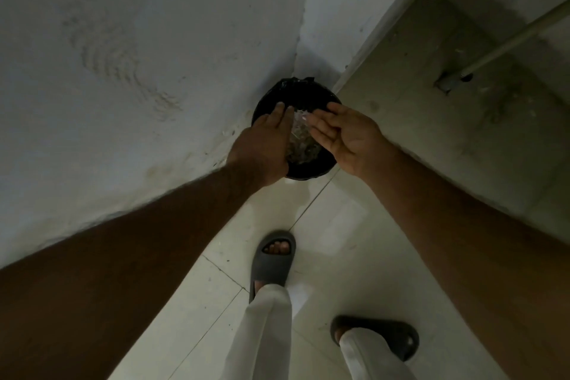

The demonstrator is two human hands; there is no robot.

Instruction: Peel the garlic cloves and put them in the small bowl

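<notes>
Both my hands, left (pixel 269 145) and right (pixel 348 136), hover flat-fingered over the black bin (pixel 297 95), each grip released. Papery garlic skins (pixel 300 140) inside look feather-light, likely clingy.

Setting: a dim indoor corner of a plain dwelling or utility room is indicated.
Walls: rough, unevenly plastered white walls (pixel 123 55) are seen meeting at a corner.
Floor: pale glossy floor tiles (pixel 333 225) with thin grout lines are laid.
Waste container: a round bin lined with a black bag (pixel 296 92) is set in the corner, scraps being visible inside.
Fittings: a pale pipe (pixel 509 40) is fixed along the right wall.
Footwear: grey slide sandals (pixel 273 259) and light trousers are worn, household use being suggested.
</notes>
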